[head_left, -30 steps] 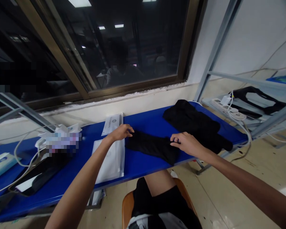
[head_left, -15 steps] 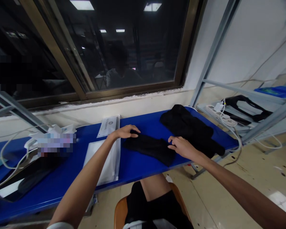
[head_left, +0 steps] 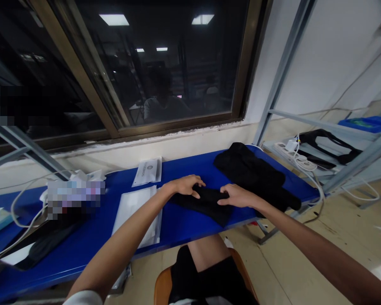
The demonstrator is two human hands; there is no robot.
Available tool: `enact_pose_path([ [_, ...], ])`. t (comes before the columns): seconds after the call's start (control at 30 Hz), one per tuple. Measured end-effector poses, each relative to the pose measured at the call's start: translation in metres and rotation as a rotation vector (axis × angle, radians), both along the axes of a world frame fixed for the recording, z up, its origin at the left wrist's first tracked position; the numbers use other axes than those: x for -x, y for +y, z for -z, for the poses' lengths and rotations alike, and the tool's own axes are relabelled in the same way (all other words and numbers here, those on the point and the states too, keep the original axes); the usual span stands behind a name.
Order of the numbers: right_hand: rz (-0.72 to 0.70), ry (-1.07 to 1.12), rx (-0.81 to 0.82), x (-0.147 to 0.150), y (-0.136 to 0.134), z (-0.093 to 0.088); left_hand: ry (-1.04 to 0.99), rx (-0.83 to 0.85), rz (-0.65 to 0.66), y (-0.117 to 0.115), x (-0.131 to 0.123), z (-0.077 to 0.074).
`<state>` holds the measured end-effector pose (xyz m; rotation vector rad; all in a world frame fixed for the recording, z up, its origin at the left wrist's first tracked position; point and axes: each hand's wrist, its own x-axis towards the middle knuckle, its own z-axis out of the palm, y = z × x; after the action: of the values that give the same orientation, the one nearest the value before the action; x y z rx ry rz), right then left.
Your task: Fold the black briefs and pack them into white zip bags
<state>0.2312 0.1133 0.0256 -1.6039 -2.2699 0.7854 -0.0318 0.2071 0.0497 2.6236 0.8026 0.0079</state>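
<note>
A small folded black garment (head_left: 209, 204) lies on the blue bench top (head_left: 184, 167) in front of me. My left hand (head_left: 186, 185) rests on its left end with the fingers curled over the cloth. My right hand (head_left: 236, 195) presses on its right end, fingers bent onto the fabric. The two hands sit close together over the piece. A larger heap of black clothing (head_left: 254, 173) lies to the right on the same bench.
A clear plastic bag (head_left: 136, 212) and a white printed packet (head_left: 148, 171) lie to the left. Cables, a dark flat device (head_left: 34, 248) and a power strip (head_left: 294, 154) sit at the sides. A window runs behind the bench. My knees and a wooden stool (head_left: 165, 284) are below.
Both hands have moved toward each other along the black garment, which now looks shorter and more bunched than one second ago.
</note>
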Motion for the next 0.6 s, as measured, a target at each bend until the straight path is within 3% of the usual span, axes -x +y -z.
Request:
enact_pose_path([
  [0.13, 0.001, 0.254, -0.084, 0.001, -0.001, 0.005, 0.015, -0.091, -0.016, -0.006, -0.011, -0.004],
  [0.23, 0.156, 0.481, -0.277, 0.001, 0.002, 0.004, -0.030, -0.232, -0.116, -0.005, -0.010, -0.023],
  [0.33, 0.229, 0.468, -0.544, 0.004, 0.006, -0.018, -0.091, -0.403, -0.270, -0.006, -0.012, -0.051],
  [0.43, 0.023, 0.258, -0.942, 0.010, 0.000, -0.044, -0.117, -0.519, -0.427, -0.022, -0.015, -0.065],
  [0.5, -0.166, 0.013, -1.149, 0.015, -0.016, -0.045, -0.094, -0.537, -0.508, -0.043, -0.017, -0.055],
  [0.6, -0.431, -0.283, -1.210, 0.022, -0.054, -0.014, -0.019, -0.482, -0.545, -0.086, -0.018, -0.016],
])
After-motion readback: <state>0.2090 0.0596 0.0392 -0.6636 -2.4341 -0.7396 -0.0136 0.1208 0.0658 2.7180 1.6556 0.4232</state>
